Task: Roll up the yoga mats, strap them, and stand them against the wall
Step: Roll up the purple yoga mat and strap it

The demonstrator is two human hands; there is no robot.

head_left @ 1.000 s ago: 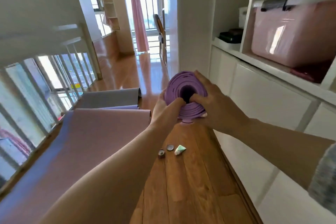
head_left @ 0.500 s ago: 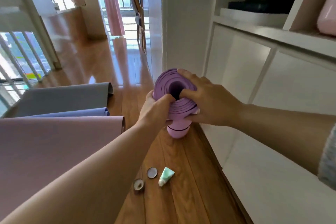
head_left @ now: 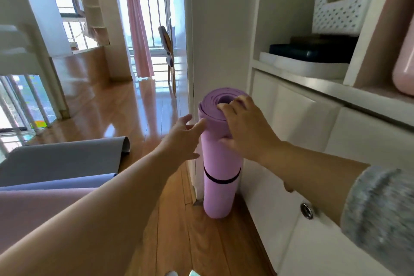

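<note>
Yoga mat (head_left: 220, 159) in purple, rolled tight, stands upright on the wooden floor (head_left: 174, 219), tucked into the corner where the end of the white wall (head_left: 219, 29) meets the white cabinet (head_left: 291, 119). Whether it actually touches either surface cannot be told. A black strap (head_left: 220, 180) circles the roll below its middle. The right hand (head_left: 244, 127) grips the roll's top end, fingers curled over the rim toward the hollow centre and thumb pressed on the side beneath. The left hand (head_left: 181, 139) is spread and relaxed, its straight fingertips at the roll's left side just under the rim, holding nothing. Well to the left, a grey mat (head_left: 62, 159), a blue mat (head_left: 58, 182) and a pink mat (head_left: 33, 213) lie unrolled on the floor, overlapping one another.
</note>
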